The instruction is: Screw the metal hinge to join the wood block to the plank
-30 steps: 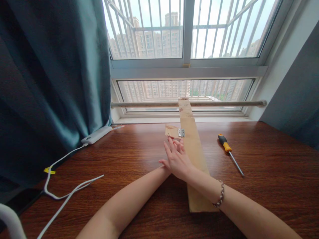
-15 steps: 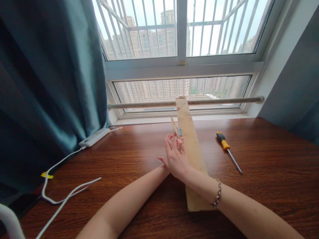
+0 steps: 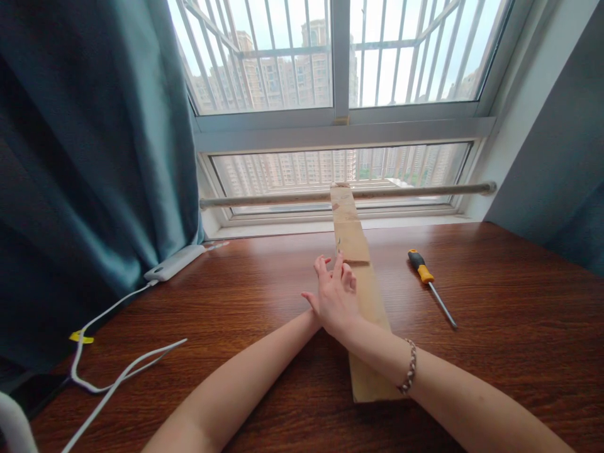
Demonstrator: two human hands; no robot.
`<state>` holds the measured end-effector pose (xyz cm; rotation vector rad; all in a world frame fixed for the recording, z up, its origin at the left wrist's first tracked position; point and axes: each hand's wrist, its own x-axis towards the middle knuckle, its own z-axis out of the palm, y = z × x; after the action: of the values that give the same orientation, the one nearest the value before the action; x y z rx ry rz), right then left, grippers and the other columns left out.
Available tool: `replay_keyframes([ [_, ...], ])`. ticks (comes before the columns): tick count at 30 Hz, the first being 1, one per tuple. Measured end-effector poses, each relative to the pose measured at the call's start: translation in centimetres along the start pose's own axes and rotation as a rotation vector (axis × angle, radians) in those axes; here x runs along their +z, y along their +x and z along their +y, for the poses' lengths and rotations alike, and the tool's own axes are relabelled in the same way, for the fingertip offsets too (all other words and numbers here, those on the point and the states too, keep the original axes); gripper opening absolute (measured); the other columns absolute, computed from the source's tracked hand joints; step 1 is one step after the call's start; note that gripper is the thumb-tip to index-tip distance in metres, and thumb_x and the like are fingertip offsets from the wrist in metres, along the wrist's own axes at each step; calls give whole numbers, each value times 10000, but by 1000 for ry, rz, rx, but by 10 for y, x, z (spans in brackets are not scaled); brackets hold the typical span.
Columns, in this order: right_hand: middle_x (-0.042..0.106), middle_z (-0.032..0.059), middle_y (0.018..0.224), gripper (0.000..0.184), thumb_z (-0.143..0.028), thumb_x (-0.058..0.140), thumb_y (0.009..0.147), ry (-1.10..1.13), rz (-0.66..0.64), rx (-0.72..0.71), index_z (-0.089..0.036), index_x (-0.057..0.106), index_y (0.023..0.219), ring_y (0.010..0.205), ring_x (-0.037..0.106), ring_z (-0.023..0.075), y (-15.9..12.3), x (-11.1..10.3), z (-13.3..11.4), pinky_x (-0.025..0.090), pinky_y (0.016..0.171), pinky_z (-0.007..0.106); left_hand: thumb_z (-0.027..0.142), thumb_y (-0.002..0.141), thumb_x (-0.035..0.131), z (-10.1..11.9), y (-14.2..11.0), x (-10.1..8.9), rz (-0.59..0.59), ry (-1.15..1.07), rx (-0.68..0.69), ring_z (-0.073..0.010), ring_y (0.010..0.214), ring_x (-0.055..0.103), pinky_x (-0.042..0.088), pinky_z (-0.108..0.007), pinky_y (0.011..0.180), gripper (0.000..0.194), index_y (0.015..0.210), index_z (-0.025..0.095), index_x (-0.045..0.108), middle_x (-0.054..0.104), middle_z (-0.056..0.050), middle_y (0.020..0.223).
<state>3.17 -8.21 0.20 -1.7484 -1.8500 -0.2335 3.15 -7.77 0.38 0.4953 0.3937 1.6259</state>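
A long pale wooden board [image 3: 372, 296] lies lengthwise on the brown table. A small wooden flap [image 3: 353, 244] lies flat across it, and the metal hinge [image 3: 338, 243] shows only as a sliver at the flap's left edge. My right hand [image 3: 337, 296] is over the board's left side, its back facing up. Its thumb sticks out to the left; one finger reaches the flap's near edge and others are bent. My left hand [image 3: 315, 318] passes underneath it, with its fingers mostly hidden.
A yellow-and-black screwdriver [image 3: 427, 275] lies right of the board. At left are a white power strip [image 3: 174, 263], a white cable [image 3: 127, 371] and a blue curtain [image 3: 117, 126]. A horizontal rail [image 3: 274, 200] crosses before the window at the board's far end.
The wooden flap has swung from standing up at the board's left edge to lying flat on the board. The hinge leaf is now covered. My right hand's fingers have bent more.
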Motion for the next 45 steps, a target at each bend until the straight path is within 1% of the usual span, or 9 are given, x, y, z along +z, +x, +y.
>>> replay_keyframes([
  [7, 225, 287, 1486, 765, -570, 561, 812, 17, 25, 27, -119, 371, 1400, 1240, 352, 409, -1, 2, 0, 321, 958, 530, 798, 675, 362, 7, -7, 16, 48, 44, -18, -301, 1096, 516, 437, -391, 796, 742, 1184, 279, 507, 503, -181, 1339],
  [11, 225, 325, 1471, 890, -582, 620, 764, -17, 38, 79, -98, 303, 1440, 1333, 220, 465, 0, 0, -2, 252, 997, 574, 821, 669, 339, 7, -7, 17, -4, 11, -51, -344, 1187, 483, 416, -432, 841, 843, 1309, 280, 432, 521, -206, 1309],
  [16, 239, 375, 1439, 994, -609, 639, 732, -67, -12, 99, -59, 246, 1461, 1331, 189, 526, 4, -1, 0, 152, 1028, 622, 846, 655, 309, -2, 2, 5, -53, -41, -62, -401, 1221, 458, 357, -520, 918, 943, 1384, 252, 379, 520, -226, 1300],
  [28, 226, 365, 1452, 945, -575, 663, 730, -77, -29, 102, -84, 300, 1450, 1338, 178, 528, 3, -2, 2, 164, 1006, 674, 845, 669, 300, -4, 2, 2, -110, -119, -85, -433, 1244, 421, 311, -578, 940, 905, 1354, 264, 405, 481, -235, 1345],
  [34, 209, 346, 1469, 795, -485, 655, 776, -22, -34, 141, -64, 396, 1399, 1356, 167, 500, 6, -11, 4, 171, 1047, 632, 801, 683, 418, -16, 26, -28, -196, 80, -30, -389, 1232, 448, 333, -565, 946, 794, 1281, 281, 474, 557, -183, 1284],
  [37, 268, 305, 1465, 567, -326, 524, 876, 79, -27, 122, -47, 438, 1362, 1366, 209, 434, 7, -22, 27, 209, 1072, 572, 585, 585, 736, -16, 50, -43, -169, 442, 11, -351, 1074, 567, 385, -482, 938, 611, 1043, 205, 600, 662, -161, 1051],
  [40, 328, 290, 1438, 548, -271, 433, 876, 299, 46, 102, 10, 411, 1346, 1368, 235, 370, 1, -29, 65, 229, 1090, 536, 449, 612, 767, -11, 62, -48, -181, 633, 22, -291, 911, 628, 457, -414, 850, 503, 988, 159, 601, 678, -135, 930],
  [42, 410, 259, 1390, 582, -322, 462, 840, 548, 63, 227, -15, 411, 1331, 1310, 356, 340, -5, -30, 88, 308, 1062, 518, 438, 665, 725, -9, 63, -47, -202, 637, 4, -262, 850, 640, 487, -379, 777, 478, 1020, 149, 590, 682, -120, 914],
  [45, 605, 193, 1184, 501, -422, 521, 788, 1077, -170, 541, -94, 549, 1165, 1064, 595, 306, -11, -31, 103, 490, 890, 448, 411, 671, 717, -9, 61, -45, -200, 599, -40, -236, 804, 645, 500, -337, 714, 461, 1023, 142, 586, 688, -101, 890],
])
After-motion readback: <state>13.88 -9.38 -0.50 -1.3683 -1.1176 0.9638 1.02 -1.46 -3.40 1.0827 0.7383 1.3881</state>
